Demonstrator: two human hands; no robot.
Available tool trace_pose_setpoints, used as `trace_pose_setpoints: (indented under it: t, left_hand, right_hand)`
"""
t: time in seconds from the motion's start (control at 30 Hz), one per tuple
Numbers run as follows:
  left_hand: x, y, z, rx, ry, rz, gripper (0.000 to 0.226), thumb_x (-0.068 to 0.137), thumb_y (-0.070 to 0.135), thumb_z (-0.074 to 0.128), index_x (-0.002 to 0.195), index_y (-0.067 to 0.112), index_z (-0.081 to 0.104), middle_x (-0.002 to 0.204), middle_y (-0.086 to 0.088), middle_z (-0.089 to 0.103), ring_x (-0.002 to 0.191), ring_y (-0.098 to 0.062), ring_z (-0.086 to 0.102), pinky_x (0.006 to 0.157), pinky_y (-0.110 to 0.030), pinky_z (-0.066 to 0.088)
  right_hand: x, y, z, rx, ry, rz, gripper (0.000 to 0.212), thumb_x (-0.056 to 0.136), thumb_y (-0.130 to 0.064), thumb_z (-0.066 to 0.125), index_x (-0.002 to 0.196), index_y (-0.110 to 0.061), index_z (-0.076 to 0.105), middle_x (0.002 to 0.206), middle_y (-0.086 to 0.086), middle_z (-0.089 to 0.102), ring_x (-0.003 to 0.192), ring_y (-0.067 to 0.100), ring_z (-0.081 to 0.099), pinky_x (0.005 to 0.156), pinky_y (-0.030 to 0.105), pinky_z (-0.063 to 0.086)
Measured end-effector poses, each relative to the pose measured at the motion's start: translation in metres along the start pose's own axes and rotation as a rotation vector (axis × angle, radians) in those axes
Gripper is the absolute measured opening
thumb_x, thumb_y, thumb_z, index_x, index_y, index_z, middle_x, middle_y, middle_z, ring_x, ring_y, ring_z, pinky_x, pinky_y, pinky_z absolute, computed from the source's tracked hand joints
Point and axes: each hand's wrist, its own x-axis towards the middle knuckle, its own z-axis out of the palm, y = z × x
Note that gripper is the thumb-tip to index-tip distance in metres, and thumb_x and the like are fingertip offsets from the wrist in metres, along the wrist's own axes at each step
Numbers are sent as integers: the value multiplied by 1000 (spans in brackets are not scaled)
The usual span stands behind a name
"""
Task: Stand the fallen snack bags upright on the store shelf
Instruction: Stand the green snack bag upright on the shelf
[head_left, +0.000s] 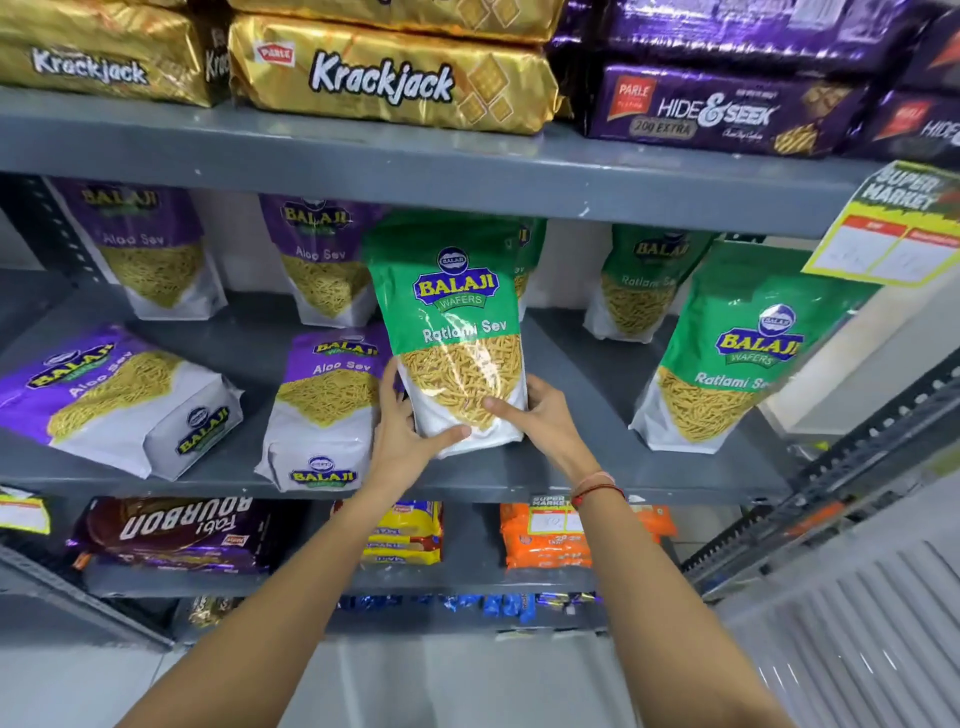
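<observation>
Both hands (467, 415) hold upright green Ratlami Sev bag (452, 322).

Gold Krackjack packs (384, 78) and purple Hide & Seek packs (727, 111) lie stacked above, a Bourbon pack (176, 530) lies below.

Green-and-white Ratlami Sev bag (457, 332), purple-and-white Aloo Sev bags (327, 405), grey shelf (597, 374), gold Krackjack packs (389, 78)
</observation>
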Motion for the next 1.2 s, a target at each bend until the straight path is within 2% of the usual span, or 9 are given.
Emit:
trace_pose_setpoints:
  t: [0.07, 0.1, 0.17, 0.27, 0.4, 0.5, 0.67, 0.87, 1.2]
  left_hand:
    - [5, 9, -2, 39, -23, -1, 125, 61, 14, 85, 147, 26, -6, 116, 27, 50, 109, 4, 54, 93, -19, 46]
    - [8, 13, -2, 18, -39, 0, 123, 64, 8, 82, 147, 23, -7, 113, 24, 52, 101, 9, 57, 85, -11, 47]
    - [13, 16, -4, -15, -86, 8, 113, 65, -3, 77, 148, 19, 3, 107, 14, 64, 89, 11, 63, 75, -8, 50]
    - [19, 19, -5, 0, -138, 0, 102, 65, -10, 74, 144, 17, 16, 83, 26, 71, 82, 10, 66, 67, -9, 51]
    - [21, 23, 0, 11, -167, -1, 105, 65, -12, 74, 146, 15, 12, 103, 1, 65, 80, 9, 66, 64, -9, 51]
    - [25, 25, 4, 2, -185, -5, 105, 65, -14, 72, 145, 14, 12, 108, -4, 63, 80, 8, 67, 65, -11, 52]
    - [36, 19, 15, 11, -206, 14, 104, 62, -13, 74, 141, 21, 17, 90, 17, 71, 86, 4, 67, 70, -14, 54]
    - [42, 16, 43, 60, -199, 26, 83, 64, -14, 74, 132, 6, 31, 105, -9, 62, 99, -16, 62, 86, -28, 55]
    - [39, -5, 77, 178, -202, 20, 68, 71, -1, 74, 125, 15, 36, 119, -9, 64, 113, -16, 60, 101, -42, 47]
  right_hand:
    - [3, -7, -5, 6, 6, -35, 37, 70, -19, 83, 103, -20, 66, 104, -1, 73, 98, 18, 70, 90, 41, 55]
    - [3, -10, -8, 9, 18, -54, 42, 67, -23, 85, 104, -19, 66, 106, 2, 73, 99, 20, 70, 90, 42, 55]
    - [3, -11, -11, 0, 47, -81, 53, 58, -31, 88, 105, -19, 65, 108, 4, 73, 101, 21, 69, 89, 42, 55]
    - [3, -8, -15, -33, 64, -81, 54, 60, -25, 89, 107, -18, 63, 110, 2, 71, 103, 20, 68, 90, 44, 55]
    - [1, -5, -19, -48, 86, -59, 52, 63, -20, 88, 108, -16, 62, 109, 2, 70, 102, 18, 67, 90, 43, 55]
    - [2, -4, -23, -51, 102, -52, 59, 61, -25, 89, 112, -12, 60, 113, 5, 70, 104, 19, 67, 91, 44, 55]
    - [3, -3, -37, -57, 126, -56, 58, 64, -21, 87, 113, -14, 58, 116, 6, 69, 107, 21, 65, 93, 45, 54]
    - [-4, 2, -61, -152, 175, -71, 65, 63, -15, 88, 113, -20, 48, 113, 2, 64, 108, 18, 61, 89, 28, 50]
    - [-11, 31, -81, -156, 205, 13, 74, 65, -12, 86, 124, -13, 40, 125, 6, 57, 121, 22, 53, 106, 47, 44]
